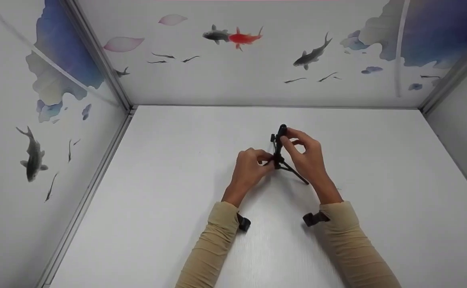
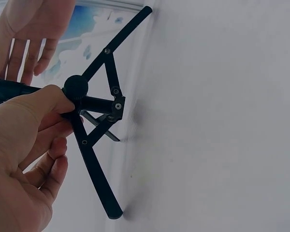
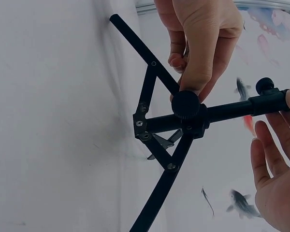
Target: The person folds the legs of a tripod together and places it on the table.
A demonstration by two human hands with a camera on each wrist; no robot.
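Note:
A small black tripod (image 1: 280,149) stands on the white table with its legs spread. My left hand (image 1: 249,166) pinches it low down, thumb and fingers at the leg hub beside a large round knob (image 3: 185,104). Higher up, my right hand (image 1: 309,156) holds the top of the centre column between thumb and fingers. A smaller knob (image 3: 265,86) sticks out from the upper column. Hinged braces join the legs (image 2: 99,181) to the column's lower end. The left wrist view shows the right hand's fingers behind the column, partly hidden by it.
The white tabletop (image 1: 157,224) runs back to a panel (image 1: 257,80) printed with fish, and another printed panel (image 1: 1,160) stands at the left. Each sleeve cuff carries a black wrist camera (image 1: 244,223).

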